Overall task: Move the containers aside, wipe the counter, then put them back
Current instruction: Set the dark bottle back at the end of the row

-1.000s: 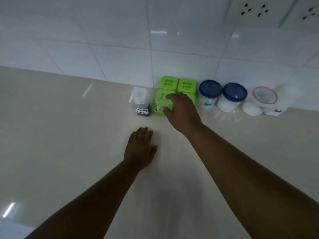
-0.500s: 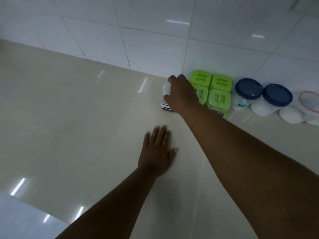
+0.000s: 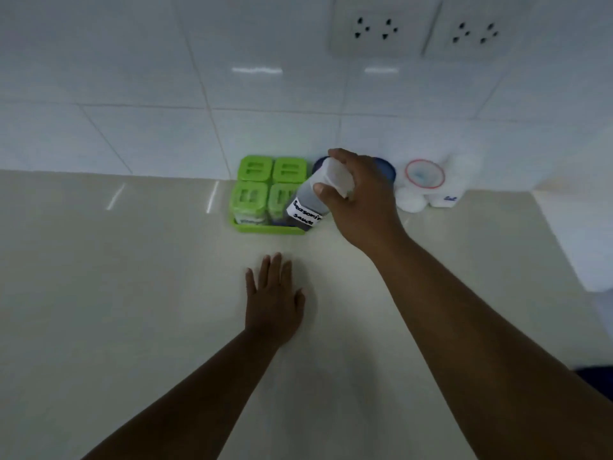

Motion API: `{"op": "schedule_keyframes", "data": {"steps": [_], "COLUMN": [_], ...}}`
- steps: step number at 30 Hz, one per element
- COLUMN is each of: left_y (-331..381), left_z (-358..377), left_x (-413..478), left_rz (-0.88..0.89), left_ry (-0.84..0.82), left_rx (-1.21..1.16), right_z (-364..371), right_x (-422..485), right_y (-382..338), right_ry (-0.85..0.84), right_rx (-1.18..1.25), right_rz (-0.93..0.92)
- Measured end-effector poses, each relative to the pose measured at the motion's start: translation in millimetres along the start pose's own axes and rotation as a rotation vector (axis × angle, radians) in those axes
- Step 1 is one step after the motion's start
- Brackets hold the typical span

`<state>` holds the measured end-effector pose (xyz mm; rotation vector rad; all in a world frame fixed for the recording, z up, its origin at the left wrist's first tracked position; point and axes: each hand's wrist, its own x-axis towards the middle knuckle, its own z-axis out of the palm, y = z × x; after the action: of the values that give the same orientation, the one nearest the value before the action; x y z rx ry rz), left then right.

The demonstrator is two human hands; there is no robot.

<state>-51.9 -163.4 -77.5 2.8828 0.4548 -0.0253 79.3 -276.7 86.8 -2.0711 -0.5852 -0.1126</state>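
Two hands are at work. The right hand (image 3: 360, 197) is wrapped around the pale cap end of the seasoning sauce bottle (image 3: 313, 202), holding it off the desk (image 3: 132, 293). The bottle tilts, its long axis running from the cap inside the palm down and left to the labelled base, which hangs just over the near right corner of the green spice rack (image 3: 265, 194). The left hand (image 3: 273, 302) lies flat and released on the desk, nearer the person and grasping nothing. Bare desk stretches to the left of both hands, so the bottle probably has to swing that way. Beyond the right hand, partly hidden, stand the blue-lidded jars (image 3: 388, 169) and white tubs (image 3: 426, 180).
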Motion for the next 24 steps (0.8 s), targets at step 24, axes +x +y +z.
{"op": "schedule_keyframes", "data": {"steps": [24], "left_y": [194.4], "left_z": [66.0], "left_x": [69.5], "left_rz": [0.188], "left_ry": [-0.013], "left_rx": [0.036], "right_z": [-217.4], "right_x": [84.8], "right_y": [245.9], "right_ry": [-0.148], "right_rx": [-0.629], "right_rz": [0.258]}}
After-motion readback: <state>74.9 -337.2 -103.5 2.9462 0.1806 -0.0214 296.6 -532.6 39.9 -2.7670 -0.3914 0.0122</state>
